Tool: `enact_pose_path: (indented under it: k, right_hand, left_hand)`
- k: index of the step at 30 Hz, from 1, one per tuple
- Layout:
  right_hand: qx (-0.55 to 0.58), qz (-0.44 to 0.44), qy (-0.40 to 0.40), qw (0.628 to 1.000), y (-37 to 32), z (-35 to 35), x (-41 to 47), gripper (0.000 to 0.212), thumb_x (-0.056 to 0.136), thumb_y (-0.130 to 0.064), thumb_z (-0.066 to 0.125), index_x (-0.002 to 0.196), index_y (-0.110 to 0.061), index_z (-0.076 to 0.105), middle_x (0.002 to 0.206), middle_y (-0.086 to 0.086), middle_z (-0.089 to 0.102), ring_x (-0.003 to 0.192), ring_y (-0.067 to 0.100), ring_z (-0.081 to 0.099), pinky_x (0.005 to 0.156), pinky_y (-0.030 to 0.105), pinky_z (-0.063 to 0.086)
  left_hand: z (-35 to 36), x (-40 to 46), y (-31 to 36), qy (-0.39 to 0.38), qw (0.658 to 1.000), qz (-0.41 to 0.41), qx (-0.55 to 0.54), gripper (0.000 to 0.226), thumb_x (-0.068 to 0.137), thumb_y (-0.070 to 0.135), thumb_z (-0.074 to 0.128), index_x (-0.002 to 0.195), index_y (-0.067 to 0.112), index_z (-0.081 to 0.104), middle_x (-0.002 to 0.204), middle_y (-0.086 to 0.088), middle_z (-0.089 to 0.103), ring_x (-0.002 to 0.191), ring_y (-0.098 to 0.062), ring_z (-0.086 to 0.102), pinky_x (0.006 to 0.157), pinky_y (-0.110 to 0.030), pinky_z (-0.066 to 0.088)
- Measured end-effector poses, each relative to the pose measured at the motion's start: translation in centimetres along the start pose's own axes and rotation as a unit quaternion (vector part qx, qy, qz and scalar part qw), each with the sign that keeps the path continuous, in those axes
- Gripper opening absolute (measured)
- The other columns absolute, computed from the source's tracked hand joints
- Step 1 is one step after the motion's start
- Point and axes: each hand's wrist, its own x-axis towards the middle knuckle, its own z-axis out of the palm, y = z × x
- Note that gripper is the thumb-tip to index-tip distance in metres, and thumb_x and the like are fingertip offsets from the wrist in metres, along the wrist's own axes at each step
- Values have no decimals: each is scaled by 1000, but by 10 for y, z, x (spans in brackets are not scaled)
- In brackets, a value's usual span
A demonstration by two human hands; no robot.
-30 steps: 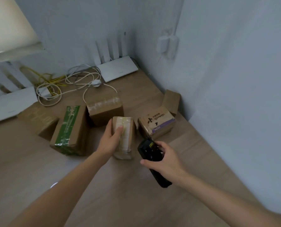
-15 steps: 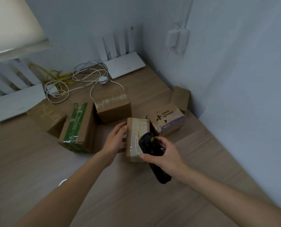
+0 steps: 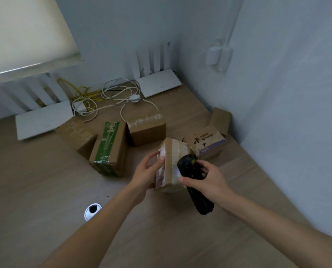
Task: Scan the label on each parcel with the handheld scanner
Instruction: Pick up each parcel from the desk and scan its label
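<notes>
Head view shows the small parcel [image 3: 172, 163] standing on the wooden desk [image 3: 45, 190] in front of the person, its long axis running away from them, with a pale printed label [image 3: 160, 167] on the side face that looks to the person's left. The left hand [image 3: 145, 174] holds that parcel from the label side, thumb and fingertips pressed on the labelled face and its upper edge, so part of the label is under the fingers. The right hand [image 3: 205, 179] grips the black handheld scanner [image 3: 195, 182] round its middle; the scanner's long axis slants from near the person up toward the parcel, and its head sits over the parcel's right top edge, touching or just beside it. So the label lies to the left of the scanner's head, on the far side of the box from it, and faces away from it. My judgement is that either the left hand must tip the labelled face upward or the right hand must swing the scanner across to the left before a read is possible. The left hand is the nearer one to the label. Just behind stands a printed parcel [image 3: 206, 142], farther left a tape-topped parcel [image 3: 146, 128], a green-taped parcel [image 3: 108, 147] and another brown parcel [image 3: 77, 136]; white cables [image 3: 113, 97] lie beyond.
</notes>
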Motion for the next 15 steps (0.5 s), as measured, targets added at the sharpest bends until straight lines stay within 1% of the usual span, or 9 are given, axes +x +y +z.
enact_pose_path:
  k: [1,3,5,7,9,10,12,14,15]
  right_hand:
    - [-5,-3,8,1000,-4,-1,-4,73,74,-31,94,136,-27,55,114,-17,61,109,6,60,92,24,51]
    - [-20,-19,31,999,-14,-3,-15,81,73,-32,94,143,-20,54,124,-7,59,117,13,56,99,30,49]
    - [-35,-38,49,997,-24,-4,-28,85,72,-33,95,144,-18,54,128,-4,55,117,13,53,96,25,46]
    - [-37,-48,49,997,-33,-5,-41,81,70,-32,96,140,-22,57,120,-9,58,109,7,56,83,13,44]
    - [-27,-52,42,997,-41,-5,-56,70,70,-27,96,130,-29,59,108,-19,62,97,-4,58,69,4,45]
    - [-23,-54,42,997,-45,-4,-65,67,71,-25,96,126,-30,59,104,-22,62,95,-8,57,66,2,46]
    - [-14,-57,46,997,-53,-4,-83,63,71,-22,96,124,-27,62,102,-22,64,94,-10,58,64,0,45]
    - [-4,-62,48,997,-60,-3,-102,64,71,-21,96,127,-21,64,105,-15,68,96,-5,62,66,2,47]
    - [1,-62,49,997,-62,-1,-110,67,70,-24,97,128,-19,65,109,-10,70,99,0,65,70,4,48]
  left_hand:
    - [-1,-6,3,8,1000,13,1,57,90,43,71,140,45,45,113,6,60,92,-9,61,65,-32,51]
    - [-5,-17,6,24,999,39,15,74,90,36,73,153,34,35,110,9,57,90,-6,59,63,-28,49]
    - [-11,-32,9,31,998,58,26,70,90,30,74,151,25,41,107,10,58,90,-6,60,63,-25,49]
    - [-17,-50,12,23,997,66,26,57,91,27,74,143,23,51,108,7,64,91,-6,64,63,-21,50]
    - [-25,-69,15,24,997,71,12,58,88,29,76,141,27,52,117,4,65,97,-9,64,67,-25,52]
    - [-29,-79,16,25,997,74,2,59,87,30,77,140,31,51,118,4,64,98,-10,63,68,-27,52]
    - [-37,-97,19,22,996,83,-18,53,87,30,77,133,37,52,115,7,64,97,-11,63,69,-30,54]
    - [-43,-115,22,14,996,85,-28,47,88,33,76,129,42,54,119,7,64,103,-14,61,84,-41,55]
    - [-46,-125,22,10,996,84,-30,45,89,34,75,127,45,54,121,7,63,107,-16,60,92,-47,53]
